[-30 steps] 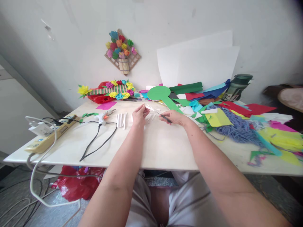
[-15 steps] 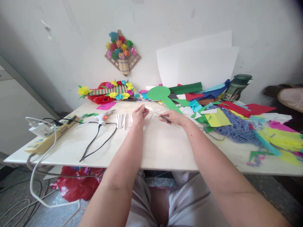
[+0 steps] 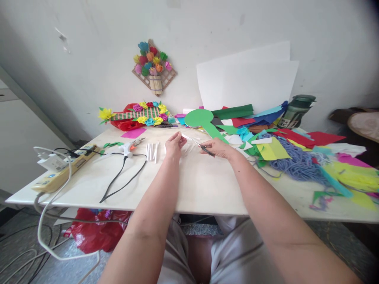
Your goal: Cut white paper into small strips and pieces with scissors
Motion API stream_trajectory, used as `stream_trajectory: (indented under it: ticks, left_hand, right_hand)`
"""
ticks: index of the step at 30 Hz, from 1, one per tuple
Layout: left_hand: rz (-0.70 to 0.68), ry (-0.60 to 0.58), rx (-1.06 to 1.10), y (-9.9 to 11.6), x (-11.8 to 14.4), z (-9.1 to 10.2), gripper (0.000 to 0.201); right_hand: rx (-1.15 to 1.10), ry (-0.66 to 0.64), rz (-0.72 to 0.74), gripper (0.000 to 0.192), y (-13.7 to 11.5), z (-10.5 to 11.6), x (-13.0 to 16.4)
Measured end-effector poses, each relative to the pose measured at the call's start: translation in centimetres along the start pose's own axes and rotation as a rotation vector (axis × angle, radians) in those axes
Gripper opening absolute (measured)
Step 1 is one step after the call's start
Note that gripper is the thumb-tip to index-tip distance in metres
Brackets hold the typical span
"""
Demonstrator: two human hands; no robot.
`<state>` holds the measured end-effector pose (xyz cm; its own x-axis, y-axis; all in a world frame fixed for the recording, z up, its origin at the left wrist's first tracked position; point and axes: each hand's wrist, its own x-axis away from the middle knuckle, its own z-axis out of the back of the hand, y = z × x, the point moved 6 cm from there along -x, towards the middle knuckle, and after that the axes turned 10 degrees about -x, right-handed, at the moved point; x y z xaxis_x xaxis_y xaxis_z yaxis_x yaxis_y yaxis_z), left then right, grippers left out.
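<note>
My left hand [image 3: 174, 144] pinches a small white strip of paper [image 3: 185, 137] just above the white table [image 3: 204, 185]. My right hand [image 3: 218, 148] grips a pair of small scissors [image 3: 204, 148], whose blades point left toward the strip. The two hands are close together near the table's middle. Several rolled white paper sticks [image 3: 152, 151] lie just left of my left hand.
A hot glue gun [image 3: 129, 146] with a black cord and a power strip [image 3: 60, 167] lie at the left. Coloured paper scraps [image 3: 271, 149], blue yarn [image 3: 296, 159] and a green paddle shape [image 3: 204, 120] crowd the right and back. A paper-flower piece [image 3: 139, 114] and a dark jar [image 3: 296, 111] stand near the wall.
The hands have stayed almost still; the scissors have edged slightly along the strip. The view has shifted down a little.
</note>
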<state>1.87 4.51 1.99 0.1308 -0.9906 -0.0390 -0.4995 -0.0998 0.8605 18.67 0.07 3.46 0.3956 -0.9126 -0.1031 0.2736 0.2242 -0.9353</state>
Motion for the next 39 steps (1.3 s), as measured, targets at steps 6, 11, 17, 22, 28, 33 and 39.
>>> stream_trajectory:
  ticks: [6, 11, 17, 22, 28, 33, 39]
  left_hand:
    - [0.033, 0.019, -0.002, -0.2, 0.0, 0.2, 0.012]
    - [0.054, 0.021, 0.017, -0.3, -0.1, 0.3, 0.008]
    - [0.084, 0.009, 0.014, -0.3, -0.1, 0.2, 0.004]
    - [0.082, -0.019, 0.010, -0.4, 0.0, -0.1, 0.004]
    - [0.094, -0.031, 0.009, -0.5, 0.1, -0.3, 0.005]
    - [0.102, -0.026, 0.016, -0.6, -0.1, -0.1, 0.005]
    - [0.103, -0.042, 0.022, -0.7, -0.4, -0.1, 0.006]
  right_hand:
    - [0.123, 0.046, 0.056, 0.040, -0.1, 0.5, 0.0]
    - [0.364, 0.147, 0.090, 0.044, -0.4, 1.2, 0.3]
    - [0.565, 0.192, 0.103, 0.038, -1.5, 1.3, 0.8]
    - [0.652, 0.238, 0.083, 0.041, -1.6, 1.5, 0.6]
    - [0.694, 0.245, 0.067, 0.045, -1.4, 1.6, 0.5]
    - [0.706, 0.253, 0.049, 0.050, -1.5, 1.7, 0.5]
    - [0.690, 0.257, 0.053, 0.047, -1.4, 1.8, 0.4]
